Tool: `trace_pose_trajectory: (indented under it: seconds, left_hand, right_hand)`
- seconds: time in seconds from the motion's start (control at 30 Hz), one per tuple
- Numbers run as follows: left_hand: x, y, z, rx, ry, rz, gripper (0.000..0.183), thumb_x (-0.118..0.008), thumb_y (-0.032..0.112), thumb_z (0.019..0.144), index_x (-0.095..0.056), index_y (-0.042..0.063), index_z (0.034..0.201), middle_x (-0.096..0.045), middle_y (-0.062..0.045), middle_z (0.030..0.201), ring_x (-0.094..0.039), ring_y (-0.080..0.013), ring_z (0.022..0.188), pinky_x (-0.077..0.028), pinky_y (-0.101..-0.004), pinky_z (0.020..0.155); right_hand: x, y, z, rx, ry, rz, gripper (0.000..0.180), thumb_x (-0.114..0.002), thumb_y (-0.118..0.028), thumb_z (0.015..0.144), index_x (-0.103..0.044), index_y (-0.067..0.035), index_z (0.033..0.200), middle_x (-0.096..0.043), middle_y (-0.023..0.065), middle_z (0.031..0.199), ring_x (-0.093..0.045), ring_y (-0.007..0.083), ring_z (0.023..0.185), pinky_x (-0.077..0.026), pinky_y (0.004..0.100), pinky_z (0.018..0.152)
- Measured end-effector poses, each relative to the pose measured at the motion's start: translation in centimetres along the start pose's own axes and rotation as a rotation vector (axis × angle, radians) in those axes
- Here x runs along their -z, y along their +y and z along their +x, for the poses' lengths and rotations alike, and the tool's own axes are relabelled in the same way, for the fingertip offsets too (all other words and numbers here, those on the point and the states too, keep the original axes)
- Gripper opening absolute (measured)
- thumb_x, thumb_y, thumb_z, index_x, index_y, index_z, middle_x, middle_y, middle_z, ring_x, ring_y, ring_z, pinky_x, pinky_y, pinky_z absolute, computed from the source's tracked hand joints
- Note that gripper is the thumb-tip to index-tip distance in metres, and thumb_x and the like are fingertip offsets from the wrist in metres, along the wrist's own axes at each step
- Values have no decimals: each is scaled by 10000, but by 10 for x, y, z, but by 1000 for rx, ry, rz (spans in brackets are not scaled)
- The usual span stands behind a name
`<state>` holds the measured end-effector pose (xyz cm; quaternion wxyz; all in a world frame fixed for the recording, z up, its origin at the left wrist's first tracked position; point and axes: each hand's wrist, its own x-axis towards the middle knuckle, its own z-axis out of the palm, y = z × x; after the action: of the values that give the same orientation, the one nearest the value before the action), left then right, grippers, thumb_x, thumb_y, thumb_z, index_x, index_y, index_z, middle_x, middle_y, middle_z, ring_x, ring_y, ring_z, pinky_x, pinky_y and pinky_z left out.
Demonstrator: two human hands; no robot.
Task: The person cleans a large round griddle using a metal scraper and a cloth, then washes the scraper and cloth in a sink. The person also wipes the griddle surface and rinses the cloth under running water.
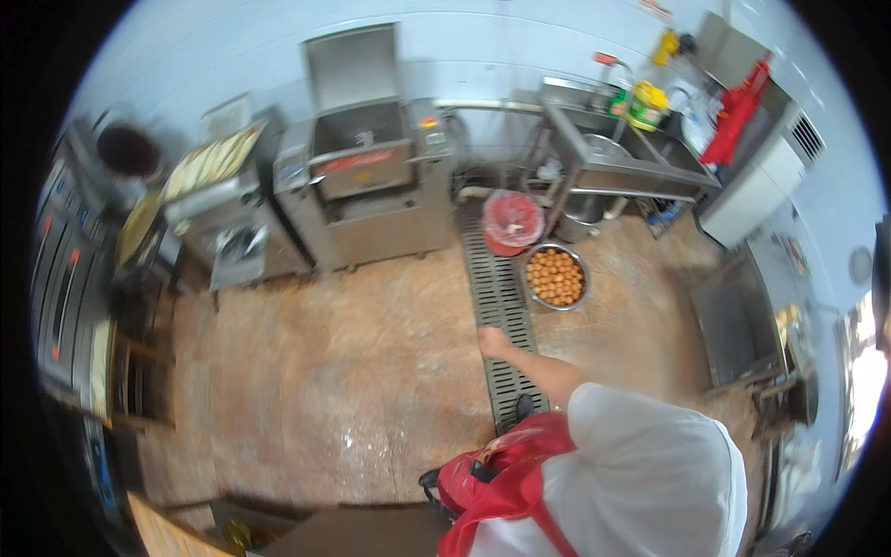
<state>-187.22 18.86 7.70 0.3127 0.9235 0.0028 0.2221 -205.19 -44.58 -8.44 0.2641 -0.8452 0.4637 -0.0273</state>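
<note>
My right hand [492, 343] hangs over the slotted floor drain grate [498, 292], its fingers appearing curled, with no object visible in it. The picture is slightly blurred there. My left hand is out of view. Beyond my right hand, a round metal bowl [586, 278] full of brown, egg-like items [555, 278] stands on the floor, partly by the grate. Touching or close to it is a red bucket [502, 248] with a clear plastic liner. I wear a white short-sleeved top and a red apron [508, 445].
Along the wall stand a metal sink unit [630, 170], a steel machine with its lid raised [390, 233] and a machine or stand bearing long pale pieces [212, 160]. An oven-like appliance [62, 292] is at left, a metal-topped unit [738, 320] at right. A wooden edge [170, 532] lies bottom left.
</note>
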Motion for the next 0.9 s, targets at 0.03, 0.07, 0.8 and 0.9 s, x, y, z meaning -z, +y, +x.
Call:
trace_pose_trajectory:
  seconds: [0.03, 0.07, 0.8, 0.9]
  left_hand:
    - [-24, 34, -11, -87, -116, -13, 475, -561, 298, 813, -480, -22, 1154, -478, -217, 1165, -486, -300, 1044, -406, -365, 871]
    - [-80, 81, -36, 217, -67, -96, 494, -584, 298, 791, -483, -26, 1150, -492, -216, 1150, -489, -339, 1020, -408, -368, 866]
    - [-450, 768, -435, -482, -1321, -404, 409, -520, 36, 803, -446, 25, 1205, -575, -50, 722, -523, -101, 557, -435, -246, 475]
    - [-472, 827, -468, -471, -1367, -386, 389, -522, 41, 806, -466, 26, 1190, -584, -61, 759, -542, -105, 585, -451, -259, 478]
  right_hand:
    - [25, 68, -14, -109, -25, 5, 228, -457, -193, 748, -611, -26, 758, -591, 211, 722, -584, 377, 721, -464, 457, 633]
    - [48, 162, -30, -312, 21, 123, 221, -460, -185, 744, -615, -26, 749, -588, 223, 714, -586, 376, 701, -464, 467, 634]
    - [303, 690, -258, -1083, 359, 865, 63, -506, -21, 770, -549, -9, 814, -580, 105, 630, -601, 211, 511, -471, 318, 384]
    - [369, 694, -205, -1097, 215, 775, 82, -512, -15, 764, -559, -15, 832, -581, 92, 622, -595, 202, 508, -462, 306, 377]
